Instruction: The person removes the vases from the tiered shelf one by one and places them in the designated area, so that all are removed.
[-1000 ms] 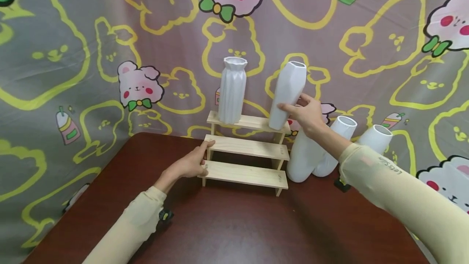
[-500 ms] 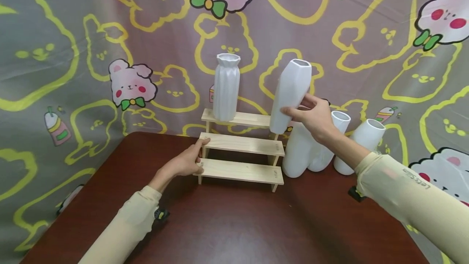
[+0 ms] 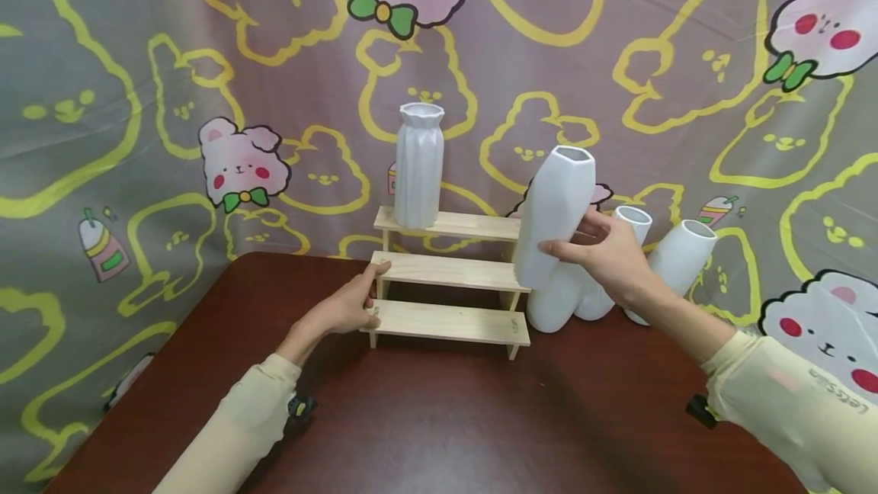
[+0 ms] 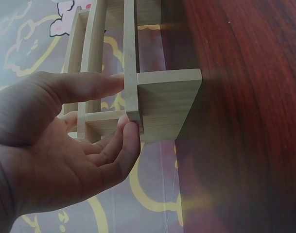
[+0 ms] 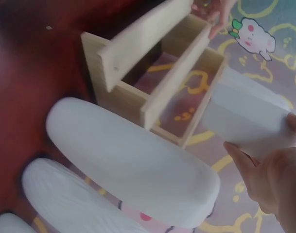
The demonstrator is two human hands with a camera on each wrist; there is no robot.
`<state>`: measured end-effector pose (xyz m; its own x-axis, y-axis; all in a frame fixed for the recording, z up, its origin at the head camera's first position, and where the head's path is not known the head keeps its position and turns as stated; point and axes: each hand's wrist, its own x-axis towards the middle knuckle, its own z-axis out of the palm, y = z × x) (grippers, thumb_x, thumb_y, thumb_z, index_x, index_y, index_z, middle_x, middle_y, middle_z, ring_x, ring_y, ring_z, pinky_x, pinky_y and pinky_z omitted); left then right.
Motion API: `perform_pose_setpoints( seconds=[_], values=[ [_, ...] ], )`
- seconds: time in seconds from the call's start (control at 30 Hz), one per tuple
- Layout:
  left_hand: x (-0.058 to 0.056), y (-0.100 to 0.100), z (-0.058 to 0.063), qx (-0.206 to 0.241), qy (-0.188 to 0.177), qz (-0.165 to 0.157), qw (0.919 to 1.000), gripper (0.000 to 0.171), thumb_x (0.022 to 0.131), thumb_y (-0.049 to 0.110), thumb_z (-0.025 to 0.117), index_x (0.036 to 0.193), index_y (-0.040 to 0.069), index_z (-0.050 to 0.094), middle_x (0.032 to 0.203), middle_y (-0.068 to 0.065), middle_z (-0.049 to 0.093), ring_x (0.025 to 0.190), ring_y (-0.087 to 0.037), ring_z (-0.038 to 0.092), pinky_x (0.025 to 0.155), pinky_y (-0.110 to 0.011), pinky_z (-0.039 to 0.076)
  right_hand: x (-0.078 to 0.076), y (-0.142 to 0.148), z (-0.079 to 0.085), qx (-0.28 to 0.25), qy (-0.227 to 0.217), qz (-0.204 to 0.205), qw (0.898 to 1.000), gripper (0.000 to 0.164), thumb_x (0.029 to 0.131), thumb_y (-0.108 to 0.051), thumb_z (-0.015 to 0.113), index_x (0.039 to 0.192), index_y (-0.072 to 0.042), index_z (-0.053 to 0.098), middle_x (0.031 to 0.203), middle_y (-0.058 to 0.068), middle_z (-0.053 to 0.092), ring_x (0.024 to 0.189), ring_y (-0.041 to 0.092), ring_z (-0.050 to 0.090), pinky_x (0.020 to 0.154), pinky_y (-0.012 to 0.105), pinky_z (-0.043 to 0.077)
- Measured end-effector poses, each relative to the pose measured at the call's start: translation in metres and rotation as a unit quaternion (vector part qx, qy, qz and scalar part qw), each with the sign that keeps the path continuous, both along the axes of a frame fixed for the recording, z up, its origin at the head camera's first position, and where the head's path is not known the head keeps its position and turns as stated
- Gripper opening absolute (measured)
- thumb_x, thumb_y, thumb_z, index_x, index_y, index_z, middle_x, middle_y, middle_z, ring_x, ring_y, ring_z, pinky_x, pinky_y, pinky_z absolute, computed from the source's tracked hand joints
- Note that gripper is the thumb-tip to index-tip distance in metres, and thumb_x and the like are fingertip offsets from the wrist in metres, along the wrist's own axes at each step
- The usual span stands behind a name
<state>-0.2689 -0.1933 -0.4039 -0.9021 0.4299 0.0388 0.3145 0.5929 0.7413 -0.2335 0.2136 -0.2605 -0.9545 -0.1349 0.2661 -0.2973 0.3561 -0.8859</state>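
Observation:
A white faceted vase (image 3: 557,208) leans to the right, gripped low on its side between the thumb and fingers of my right hand (image 3: 615,259). Its base overlaps the right end of the middle tier of a three-step wooden stand (image 3: 446,271) in the head view. At the stand's left end, my left hand (image 3: 346,303) pinches the boards. The left wrist view shows its thumb (image 4: 96,85) on one face of the lowest board and its fingers curled at the other. A white ribbed vase (image 3: 420,166) with a fluted rim stands upright on the left of the top tier.
Right of the stand, several more smooth white vases are grouped on the dark red table (image 3: 439,418), one (image 5: 133,160) close beside the stand and another (image 3: 686,250) farther right. A cartoon-print cloth (image 3: 309,44) hangs behind the table.
My right hand has brought the faceted vase down and to the right, from top-tier height to about the middle tier. My left hand keeps its place on the stand; the head view has shifted slightly.

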Motion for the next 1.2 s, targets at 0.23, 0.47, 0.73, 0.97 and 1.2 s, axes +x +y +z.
perform_pose_setpoints(
  seconds=[0.23,0.47,0.73,0.97,1.2],
  values=[
    [-0.001,0.006,0.0,0.002,0.005,-0.008,1.0,0.107,0.08,-0.012,0.077,0.163,0.015,0.015,0.099,-0.02,0.045,0.076,-0.021,0.044,0.063,-0.035,0.04,0.021,0.018,-0.024,0.003,0.0,-0.034,0.999,0.064,0.08,-0.025,0.09,0.135,-0.009,0.063,0.125,0.007,0.069,0.112,0.017,0.067,0.088,0.029,0.053],
    [-0.001,0.006,0.001,0.011,0.004,-0.009,0.9999,0.106,0.08,-0.012,0.077,0.163,0.015,0.015,0.099,-0.021,0.044,0.075,-0.022,0.043,0.063,-0.035,0.039,0.034,0.041,-0.051,0.024,0.008,-0.036,0.999,0.061,0.083,-0.024,0.087,0.135,-0.006,0.062,0.124,0.009,0.068,0.111,0.015,0.066,0.084,0.028,0.055],
    [0.001,0.001,-0.002,0.015,0.006,-0.009,0.9998,0.106,0.08,-0.013,0.077,0.162,0.013,0.016,0.104,-0.022,0.043,0.079,-0.024,0.044,0.064,-0.035,0.04,0.045,0.073,-0.104,0.069,0.028,-0.048,0.996,0.059,0.083,-0.022,0.088,0.134,-0.006,0.064,0.119,0.011,0.07,0.101,0.018,0.07,0.078,0.031,0.057],
    [0.001,-0.001,-0.002,0.02,0.005,-0.011,0.9997,0.106,0.079,-0.013,0.077,0.162,0.013,0.017,0.105,-0.023,0.044,0.082,-0.027,0.044,0.064,-0.036,0.041,0.053,0.098,-0.136,0.071,0.016,-0.061,0.995,0.061,0.082,-0.02,0.089,0.134,-0.003,0.063,0.117,0.012,0.071,0.099,0.015,0.071,0.076,0.031,0.058],
    [-0.001,-0.002,-0.003,0.015,0.007,-0.007,0.9998,0.107,0.079,-0.012,0.079,0.162,0.014,0.018,0.105,-0.022,0.045,0.083,-0.028,0.046,0.063,-0.035,0.042,0.054,0.122,-0.147,0.098,0.02,-0.091,0.991,0.063,0.082,-0.023,0.089,0.136,-0.004,0.062,0.117,0.011,0.07,0.098,0.009,0.069,0.074,0.028,0.057]
  ],
)
